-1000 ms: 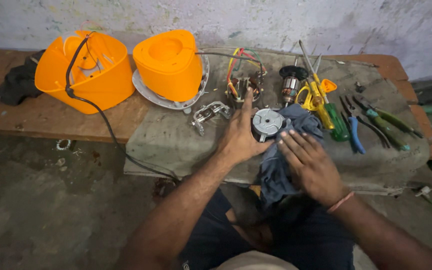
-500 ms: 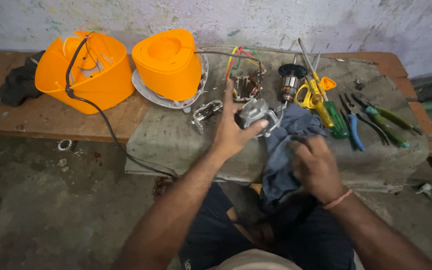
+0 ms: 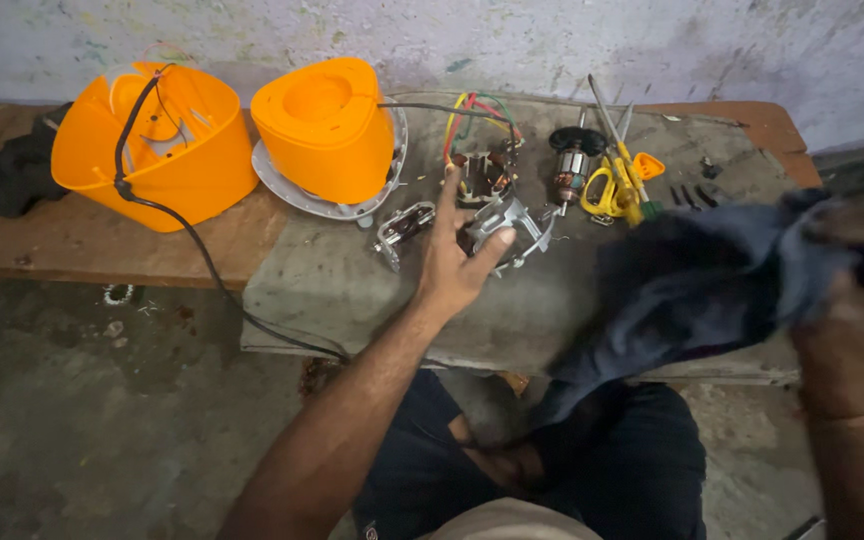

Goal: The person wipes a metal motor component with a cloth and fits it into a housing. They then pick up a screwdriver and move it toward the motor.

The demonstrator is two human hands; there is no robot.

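While outstretched, L hand [image 3: 457, 262] on bracket [image 3: 510, 222]

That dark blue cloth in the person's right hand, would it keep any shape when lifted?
Probably not. The dark blue cloth hangs in loose folds from the right hand and trails down toward the lap, so it looks floppy. It seems light, since one hand lifts it bunched. It would likely drag or snag on the tools rather than slide cleanly.
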